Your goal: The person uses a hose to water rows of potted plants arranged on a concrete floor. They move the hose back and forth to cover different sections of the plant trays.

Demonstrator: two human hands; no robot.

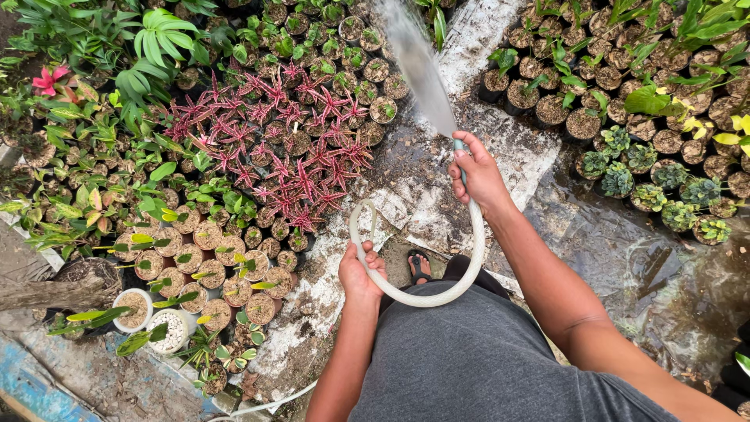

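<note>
Gripping white hose [437,293]: right hand [478,176] fingers closed near nozzle, left hand [358,273] fingers closed lower.

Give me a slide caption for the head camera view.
Right hand aims a white hose spraying water toward potted red plants; left hand holds its loop.

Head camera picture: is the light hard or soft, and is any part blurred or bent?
In the head view the light is soft and even, with no hard shadows; the wet ground shines a little. The water spray from the hose is smeared by motion, while the right hand, left hand and red plants are sharp. The wide lens bends the edges.
</note>
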